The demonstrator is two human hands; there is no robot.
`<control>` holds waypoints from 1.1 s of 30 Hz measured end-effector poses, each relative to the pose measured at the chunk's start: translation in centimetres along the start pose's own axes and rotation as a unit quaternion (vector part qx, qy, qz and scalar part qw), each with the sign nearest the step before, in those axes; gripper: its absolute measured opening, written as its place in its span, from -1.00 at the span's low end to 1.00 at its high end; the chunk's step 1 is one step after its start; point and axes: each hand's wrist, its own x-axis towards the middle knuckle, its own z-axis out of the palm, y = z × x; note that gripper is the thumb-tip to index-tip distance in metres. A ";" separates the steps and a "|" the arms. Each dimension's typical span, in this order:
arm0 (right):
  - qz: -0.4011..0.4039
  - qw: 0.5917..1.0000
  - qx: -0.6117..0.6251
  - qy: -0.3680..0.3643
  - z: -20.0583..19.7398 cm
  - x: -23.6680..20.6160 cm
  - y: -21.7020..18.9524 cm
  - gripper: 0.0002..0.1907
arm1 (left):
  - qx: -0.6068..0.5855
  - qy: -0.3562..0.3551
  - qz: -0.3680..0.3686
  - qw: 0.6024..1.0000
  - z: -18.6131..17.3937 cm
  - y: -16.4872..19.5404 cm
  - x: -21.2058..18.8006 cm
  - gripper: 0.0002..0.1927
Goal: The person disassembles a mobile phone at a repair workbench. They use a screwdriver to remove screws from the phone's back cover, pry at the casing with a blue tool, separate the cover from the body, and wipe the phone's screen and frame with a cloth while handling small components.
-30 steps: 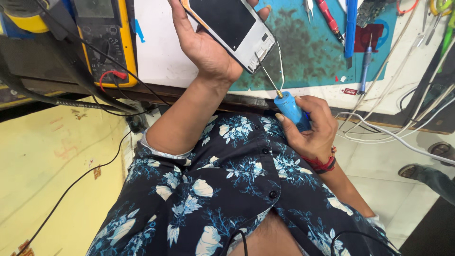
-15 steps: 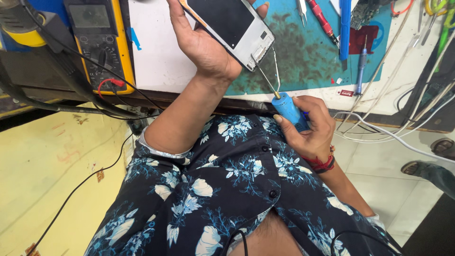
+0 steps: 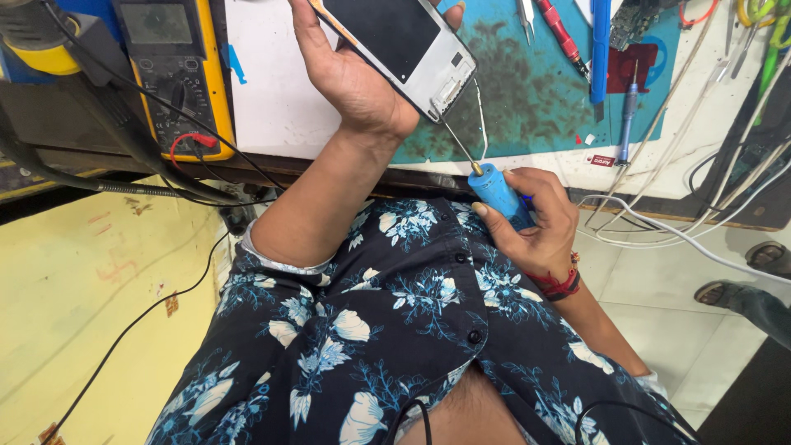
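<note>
Item, upper centre of the frame: a flat slab-shaped phone with a dark glossy face and pale metal frame, gripped from beneath by the left hand, fingers wrapped round its edge and tilted so that one corner faces the tool. Item, centre right: a blue-handled screwdriver, plastic barrel with a thin steel shaft, clasped in the right hand; the tip meets the phone's lower corner, apparently the reason for the tilt. A thin white wire hangs beside that corner. Item, upper right: a teal work mat, rubbery and stained dark, lying on the desk whose surface is white. On the mat: a red pen-shaped tool and a long blue tool, laid within reach. Item, upper left: a yellow-cased multimeter with a grey screen and red and black leads. White cables trail off the desk's right edge.
</note>
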 end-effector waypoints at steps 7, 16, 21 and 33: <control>-0.011 1.000 0.017 -0.015 -0.3 0.0 0.0 -0.50 | 0.006 -0.003 -0.010 1.000 0.2 0.4 -0.3 -0.27; 0.011 0.999 0.004 0.038 0.1 0.1 -0.2 -0.53 | 0.008 -0.017 -0.035 0.999 0.3 1.0 -0.9 -0.24; -0.006 0.997 -0.058 0.053 -0.6 0.7 -0.4 -0.54 | 0.017 -0.029 -0.046 0.998 0.1 1.1 -1.2 -0.20; -0.012 0.993 -0.106 0.039 -0.9 0.5 -1.0 -0.55 | 0.019 -0.034 -0.076 0.996 -0.9 1.1 -1.1 -0.19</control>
